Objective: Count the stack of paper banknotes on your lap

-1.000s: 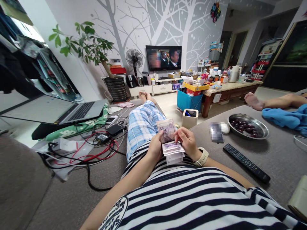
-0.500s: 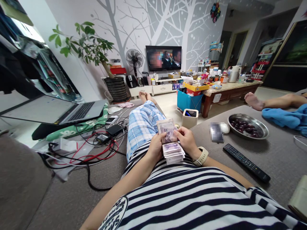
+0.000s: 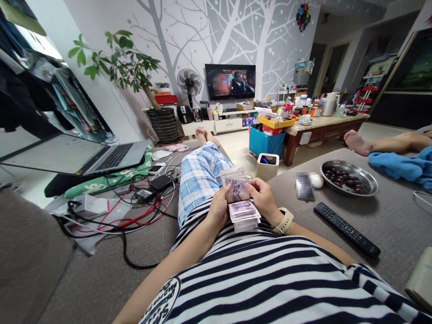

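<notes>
I lie back on a grey sofa (image 3: 101, 279) in a striped shirt and blue plaid trousers. My left hand (image 3: 219, 208) grips an upright wad of purple banknotes (image 3: 236, 188) over my lap. My right hand (image 3: 265, 198), with a pale watch on its wrist, pinches the front note of that wad. Below the hands a small pile of banknotes (image 3: 243, 213) lies on my stomach.
A black remote (image 3: 346, 228) and a steel bowl of dark fruit (image 3: 349, 177) lie on the sofa to my right, near another person's bare leg (image 3: 381, 143). A laptop (image 3: 111, 157) and tangled cables (image 3: 135, 211) sit to my left. A television (image 3: 230, 81) plays ahead.
My right hand has peeled the front note down from the wad toward the pile on my stomach. My left hand keeps the wad still.
</notes>
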A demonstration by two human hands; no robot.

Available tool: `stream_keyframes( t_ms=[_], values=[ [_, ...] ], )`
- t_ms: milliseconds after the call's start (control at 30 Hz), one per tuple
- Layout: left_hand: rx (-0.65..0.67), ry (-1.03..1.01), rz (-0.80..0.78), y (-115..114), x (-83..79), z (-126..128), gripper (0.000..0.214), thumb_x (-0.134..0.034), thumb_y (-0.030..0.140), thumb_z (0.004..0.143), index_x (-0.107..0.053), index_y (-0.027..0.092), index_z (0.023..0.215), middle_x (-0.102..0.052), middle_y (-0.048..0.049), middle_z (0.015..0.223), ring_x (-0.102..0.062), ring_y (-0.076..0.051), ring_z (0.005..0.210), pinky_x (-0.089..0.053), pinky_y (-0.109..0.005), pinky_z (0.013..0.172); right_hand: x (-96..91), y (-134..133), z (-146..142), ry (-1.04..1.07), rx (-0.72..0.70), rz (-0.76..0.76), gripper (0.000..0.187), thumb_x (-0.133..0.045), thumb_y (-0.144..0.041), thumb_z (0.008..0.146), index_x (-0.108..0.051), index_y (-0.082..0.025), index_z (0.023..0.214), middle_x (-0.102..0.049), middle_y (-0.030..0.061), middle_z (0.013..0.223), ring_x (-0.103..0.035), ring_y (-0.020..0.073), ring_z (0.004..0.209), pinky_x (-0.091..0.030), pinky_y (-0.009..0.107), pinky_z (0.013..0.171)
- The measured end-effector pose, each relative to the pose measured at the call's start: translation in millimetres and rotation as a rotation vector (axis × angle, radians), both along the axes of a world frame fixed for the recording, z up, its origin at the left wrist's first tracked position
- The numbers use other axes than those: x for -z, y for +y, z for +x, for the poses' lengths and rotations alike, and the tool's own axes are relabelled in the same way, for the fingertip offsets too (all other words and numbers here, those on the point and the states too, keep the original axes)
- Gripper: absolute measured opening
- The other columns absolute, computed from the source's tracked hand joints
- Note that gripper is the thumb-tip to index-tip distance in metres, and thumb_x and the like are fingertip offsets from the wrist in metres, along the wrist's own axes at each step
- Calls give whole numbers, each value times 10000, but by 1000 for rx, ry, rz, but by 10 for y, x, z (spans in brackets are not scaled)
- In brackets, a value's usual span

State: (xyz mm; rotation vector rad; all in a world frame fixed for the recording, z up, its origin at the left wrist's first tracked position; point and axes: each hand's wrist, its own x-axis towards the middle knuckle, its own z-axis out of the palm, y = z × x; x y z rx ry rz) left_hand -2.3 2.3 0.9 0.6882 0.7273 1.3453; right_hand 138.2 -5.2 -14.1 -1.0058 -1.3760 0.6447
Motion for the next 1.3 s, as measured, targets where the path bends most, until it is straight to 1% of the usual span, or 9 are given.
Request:
stream_keyframes(
  t_ms=[167, 300, 367, 433, 567, 633, 833, 1067, 1300],
  values=[
    [-14, 10, -10, -9, 0, -4, 177, -694, 246, 778, -726, 99, 870, -793, -137, 859, -747, -306, 989, -579, -418, 934, 2, -12, -15, 54, 31, -9, 267, -674, -458, 851, -616, -205, 788, -618, -7, 671, -524, 152, 609, -415, 286, 590],
    [11, -28, -5, -10, 1, 5, 187, -649, 259, 807, -726, 108, 884, -795, -130, 894, -738, -294, 1028, -575, -411, 943, -33, -62, -21, 68, 52, 27, 283, -686, -451, 841, -585, -213, 726, -561, -25, 619, -480, 140, 575, -392, 280, 561],
    [4, -30, 4, -8, 4, 7, 188, -640, 258, 810, -729, 110, 884, -796, -119, 885, -738, -286, 1025, -575, -398, 937, -53, -90, -22, 74, 36, 49, 278, -683, -440, 844, -584, -215, 715, -550, -28, 616, -467, 137, 568, -388, 280, 555],
    [-10, -17, 12, -8, 7, 5, 182, -639, 253, 802, -730, 111, 870, -794, -110, 859, -740, -283, 1012, -577, -386, 925, -69, -113, -25, 87, 9, 63, 255, -686, -423, 842, -598, -213, 727, -572, -22, 633, -482, 141, 577, -400, 280, 561],
    [-22, 11, 22, -17, -2, 2, 152, -660, 261, 770, -719, 125, 807, -788, -97, 810, -739, -291, 993, -581, -386, 899, -78, -128, -35, 115, -52, 61, 205, -681, -401, 845, -661, -199, 822, -648, 2, 702, -542, 154, 617, -441, 287, 595],
    [-23, 20, 24, -25, -12, 4, 146, -668, 267, 754, -713, 132, 789, -787, -92, 806, -737, -295, 994, -582, -387, 892, -75, -125, -38, 103, -58, 56, 214, -669, -408, 852, -677, -194, 845, -661, 5, 714, -547, 157, 625, -445, 287, 603],
    [-28, 15, 17, -40, -36, 13, 153, -695, 288, 718, -706, 145, 771, -784, -88, 795, -731, -310, 1012, -579, -405, 898, -64, -121, -25, 65, -45, 74, 245, -628, -434, 888, -658, -203, 812, -636, -2, 697, -535, 157, 634, -423, 280, 598],
    [-27, 19, 10, -41, -34, 10, 175, -681, 271, 726, -723, 128, 817, -787, -99, 824, -727, -309, 1028, -578, -405, 908, -47, -114, -10, 12, -21, 111, 298, -585, -469, 928, -629, -212, 784, -602, -5, 678, -529, 160, 638, -415, 287, 618],
    [-21, 27, 10, -34, -31, 8, 147, -668, 253, 714, -707, 135, 792, -789, -94, 840, -729, -300, 1019, -577, -396, 906, -62, -124, -11, 28, -48, 119, 348, -556, -503, 944, -604, -210, 764, -551, -14, 651, -481, 151, 612, -387, 284, 599]
  ],
)
